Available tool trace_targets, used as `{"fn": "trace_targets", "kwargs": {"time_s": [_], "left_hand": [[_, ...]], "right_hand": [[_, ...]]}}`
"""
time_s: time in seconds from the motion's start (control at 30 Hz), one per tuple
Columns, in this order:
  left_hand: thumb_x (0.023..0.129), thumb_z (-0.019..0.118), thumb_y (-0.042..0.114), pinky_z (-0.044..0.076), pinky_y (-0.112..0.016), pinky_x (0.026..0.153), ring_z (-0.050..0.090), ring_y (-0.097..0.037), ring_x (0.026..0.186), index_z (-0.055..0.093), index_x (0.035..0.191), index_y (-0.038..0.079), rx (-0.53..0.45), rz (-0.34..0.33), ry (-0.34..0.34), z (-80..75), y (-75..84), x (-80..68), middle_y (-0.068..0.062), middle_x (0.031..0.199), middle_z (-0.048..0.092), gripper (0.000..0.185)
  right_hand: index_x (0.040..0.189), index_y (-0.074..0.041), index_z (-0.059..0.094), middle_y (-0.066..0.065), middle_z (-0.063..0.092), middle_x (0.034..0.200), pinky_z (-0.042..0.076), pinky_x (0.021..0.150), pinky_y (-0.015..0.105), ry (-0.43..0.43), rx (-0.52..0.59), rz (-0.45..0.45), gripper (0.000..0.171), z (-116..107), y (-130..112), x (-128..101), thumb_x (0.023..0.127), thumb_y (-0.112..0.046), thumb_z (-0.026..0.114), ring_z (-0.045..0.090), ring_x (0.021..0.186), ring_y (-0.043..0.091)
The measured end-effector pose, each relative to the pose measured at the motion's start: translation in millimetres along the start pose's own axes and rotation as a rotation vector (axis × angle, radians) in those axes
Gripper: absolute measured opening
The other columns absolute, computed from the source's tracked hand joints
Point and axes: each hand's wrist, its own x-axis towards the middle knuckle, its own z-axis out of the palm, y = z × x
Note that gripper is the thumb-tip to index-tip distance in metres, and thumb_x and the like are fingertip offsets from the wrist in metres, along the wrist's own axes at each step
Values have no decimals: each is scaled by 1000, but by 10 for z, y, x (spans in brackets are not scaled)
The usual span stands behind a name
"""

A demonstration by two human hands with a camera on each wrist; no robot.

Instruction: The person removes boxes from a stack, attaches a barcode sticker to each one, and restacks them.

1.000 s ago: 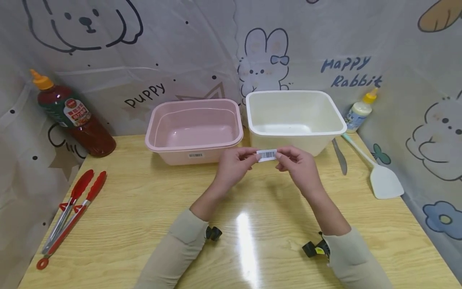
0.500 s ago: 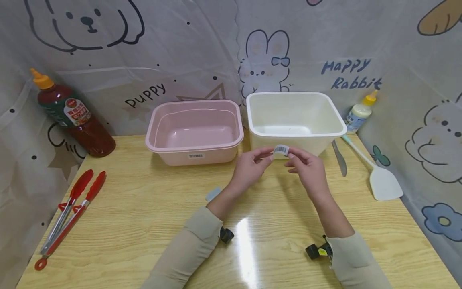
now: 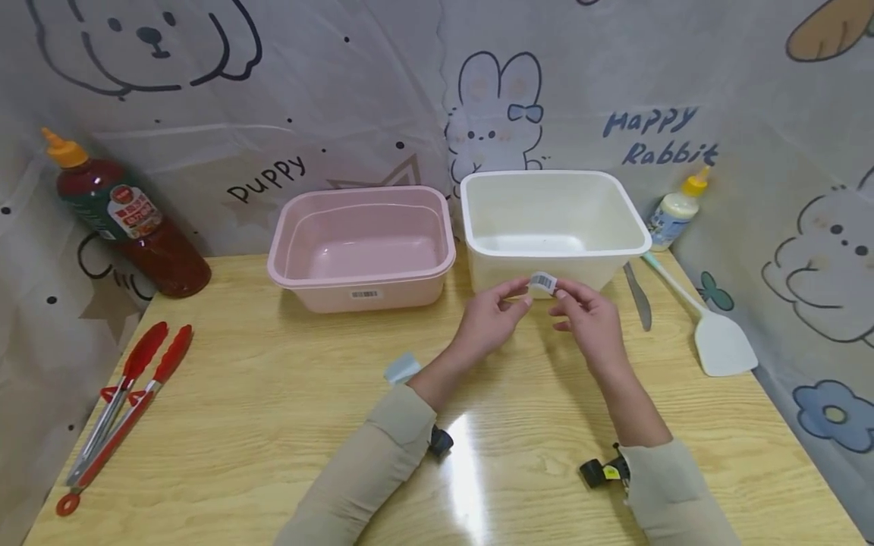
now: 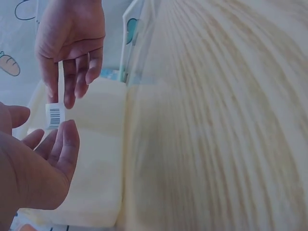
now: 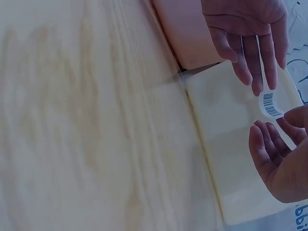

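A small white barcode sticker (image 3: 542, 283) is stretched between both hands in front of the white plastic bin (image 3: 493, 271). My left hand (image 3: 488, 320) pinches its left end with thumb and forefinger. The right hand (image 3: 592, 324) pinches the opposite end the same way. In the right wrist view the sticker (image 5: 269, 105) bows into a curve, its printed bars facing out. Left of the white bin stands a pink bin (image 3: 413, 292) with a similar barcode label (image 3: 367, 294) on its front wall. A pale bluish scrap (image 3: 401, 368) lies on the table beside the left forearm.
Red-tipped tongs (image 3: 130, 409) and a leaning red sauce bottle (image 3: 139, 227) are at the left. On the right are a table knife (image 3: 639, 298), a white spatula (image 3: 724, 343) and a small yellow-capped bottle (image 3: 674, 212). A printed cloth backs the wooden table (image 3: 273, 432).
Both hands have moved right with the sticker, from between the bins to in front of the white one. The sticker has gone from flat to bowed. The bluish scrap has come into view.
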Motion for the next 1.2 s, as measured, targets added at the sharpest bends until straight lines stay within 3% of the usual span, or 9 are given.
{"fn": "trace_targets", "kwargs": {"time_s": [0.3, 0.57, 0.8, 1.2], "left_hand": [[99, 67, 25, 59, -28, 77, 70, -18, 111, 55, 146, 26, -13, -12, -6, 16, -94, 1, 1, 143, 63, 49], [100, 66, 23, 59, -27, 75, 70, -19, 109, 53, 148, 23, 8, 7, -10, -27, -94, 32, -1, 145, 61, 50], [99, 66, 23, 59, -29, 68, 70, -19, 107, 50, 150, 22, 8, 23, -7, -50, -34, 106, -1, 146, 60, 53], [99, 67, 23, 59, -28, 77, 69, -21, 115, 54, 146, 23, -16, -9, -30, 39, -87, 67, 1, 147, 59, 50]], "right_hand": [[129, 0, 65, -5, 71, 103, 60, 72, 21, 25, 13, 14, 40, 37, 109, 99, 101, -28, 63, 66, 82, 5], [128, -3, 66, 5, 69, 111, 60, 74, 20, 32, -36, 13, 38, 55, 118, 171, 101, -30, 64, 66, 85, 7], [128, -1, 66, -9, 66, 104, 59, 74, 19, 41, -20, 17, 37, 39, 48, 229, 100, -25, 65, 66, 85, 7], [124, 0, 68, -7, 72, 97, 59, 72, 18, 71, -4, 57, 33, 21, 103, 146, 97, -19, 69, 66, 80, 5]]}}
